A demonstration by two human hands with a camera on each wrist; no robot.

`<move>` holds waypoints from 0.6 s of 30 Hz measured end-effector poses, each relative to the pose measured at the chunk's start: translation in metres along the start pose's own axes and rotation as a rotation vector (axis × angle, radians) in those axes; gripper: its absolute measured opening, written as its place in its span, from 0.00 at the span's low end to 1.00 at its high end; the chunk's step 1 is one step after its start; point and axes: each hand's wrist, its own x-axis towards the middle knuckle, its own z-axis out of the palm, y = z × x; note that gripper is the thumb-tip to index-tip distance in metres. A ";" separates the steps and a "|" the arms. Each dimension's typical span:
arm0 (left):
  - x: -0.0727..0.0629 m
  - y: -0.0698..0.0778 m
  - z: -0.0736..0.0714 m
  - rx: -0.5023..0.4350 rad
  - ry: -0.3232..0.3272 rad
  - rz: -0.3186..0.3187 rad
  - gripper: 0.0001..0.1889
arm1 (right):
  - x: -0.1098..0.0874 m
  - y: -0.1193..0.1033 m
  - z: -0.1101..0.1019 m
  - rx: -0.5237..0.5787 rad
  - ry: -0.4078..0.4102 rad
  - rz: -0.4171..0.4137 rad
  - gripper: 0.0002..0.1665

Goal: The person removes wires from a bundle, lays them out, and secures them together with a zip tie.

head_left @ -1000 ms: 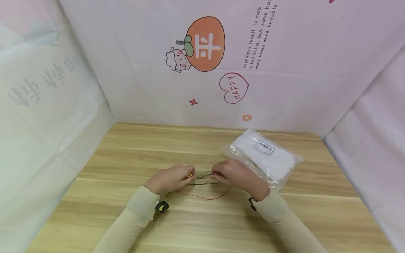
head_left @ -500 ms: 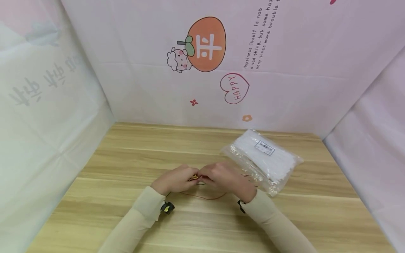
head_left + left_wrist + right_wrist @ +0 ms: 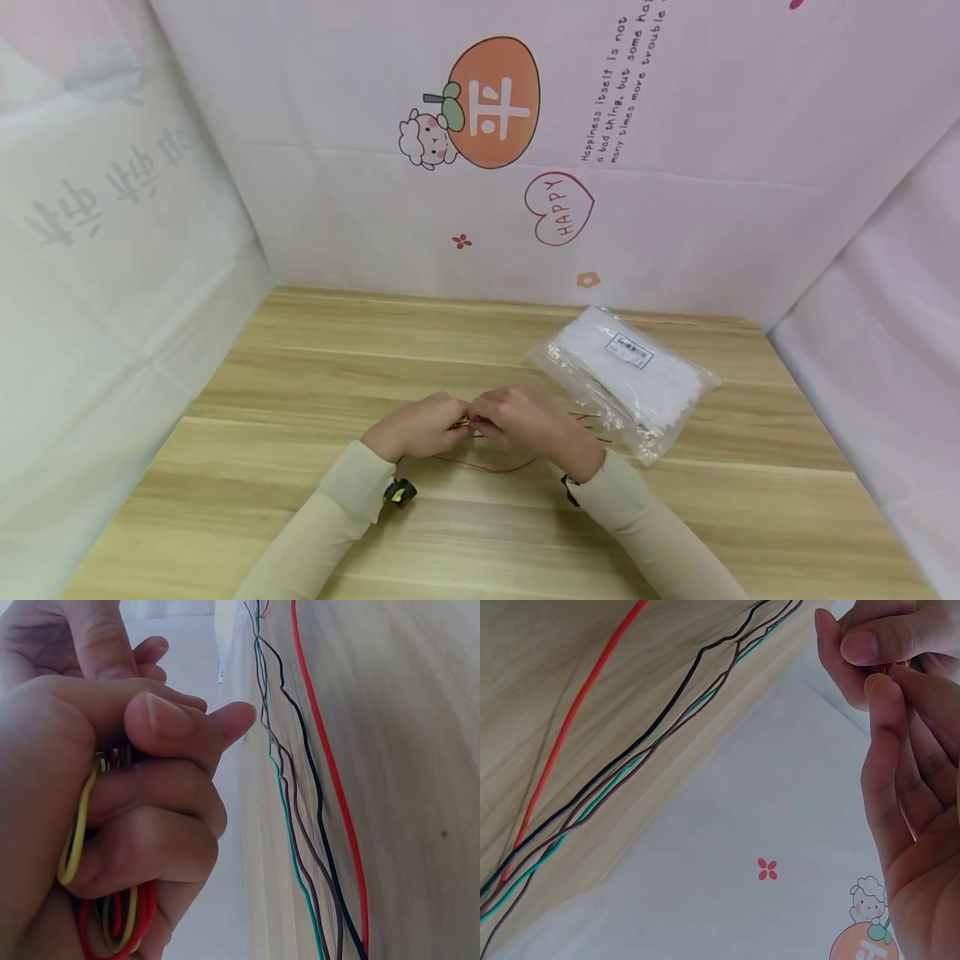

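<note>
My left hand (image 3: 423, 423) grips a folded bundle of yellow and red wires (image 3: 139, 919) in its curled fingers. Right against it is my right hand (image 3: 528, 421), with its fingertips pinching the bundle's end (image 3: 892, 667) beside the left thumb. Only a small coppery bit shows there between the fingers. Below the hands, loose wires run along the table: a red wire (image 3: 324, 742), a black wire (image 3: 319, 795), and thinner brown and green ones (image 3: 641, 757). In the head view the red wire (image 3: 491, 470) bows toward the front.
A clear plastic bag (image 3: 630, 367) of white strips with a printed label lies at the back right, close to the right hand and some wire ends (image 3: 600, 438). The wooden table (image 3: 337, 342) meets printed white cloth walls (image 3: 360, 225) at the back and sides.
My right hand has moved left from holding wires stretched apart to meet the left hand. Wire ends now show to the right of it. In the last half second both hands have barely moved.
</note>
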 end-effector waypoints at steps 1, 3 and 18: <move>0.000 0.000 0.000 -0.003 -0.005 -0.004 0.09 | 0.000 0.000 0.001 -0.008 0.006 -0.009 0.07; 0.000 0.000 0.000 -0.009 -0.012 -0.009 0.09 | 0.001 0.001 0.003 -0.023 0.018 -0.027 0.09; -0.012 -0.004 -0.002 0.042 -0.058 -0.022 0.18 | -0.009 0.015 -0.001 -0.022 -0.025 0.027 0.12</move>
